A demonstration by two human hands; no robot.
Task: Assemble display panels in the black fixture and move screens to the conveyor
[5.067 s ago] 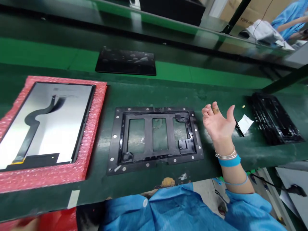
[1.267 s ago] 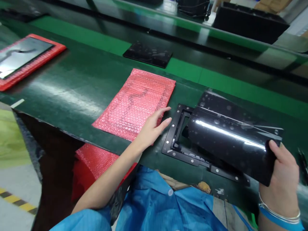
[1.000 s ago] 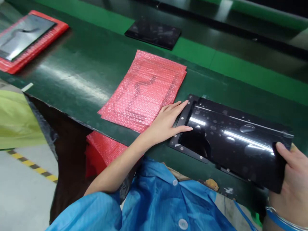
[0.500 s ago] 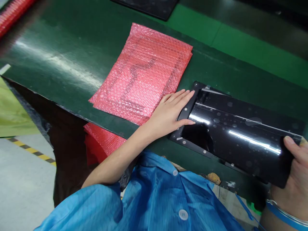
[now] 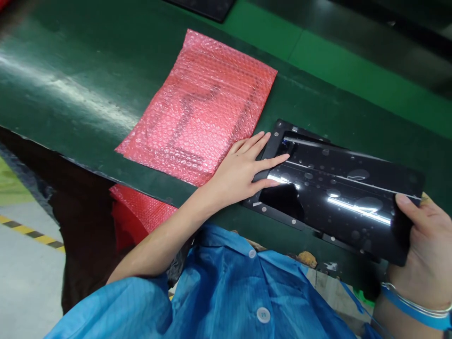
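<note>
My left hand (image 5: pixel 237 168) lies with its fingers spread over the left end of a black frame (image 5: pixel 278 212) dotted with small round silvery spots. Its index finger and thumb reach onto a glossy black panel (image 5: pixel 339 188) resting over that frame. At the panel's right end, my right hand (image 5: pixel 425 226) grips the edge, thumb on top and other fingers underneath, hidden. Bubble-like marks and bright light reflections show across the panel's surface. Just beyond my left hand, pink bubble-wrap pouches (image 5: pixel 201 108) lie on the green table (image 5: pixel 84 61), dark outlines showing through them.
Another flat black panel (image 5: pixel 208 5) sits at the far edge of view. Red bubble wrap (image 5: pixel 141 212) hangs below the table's near edge, beside dark sheeting (image 5: pixel 81 226). Yellow-and-black tape (image 5: pixel 35 231) marks the floor at left.
The view has shifted slightly. My right hand and the panel's right end have come a little leftward. My left index finger has spread away from the fingers beside it, further onto the panel.
</note>
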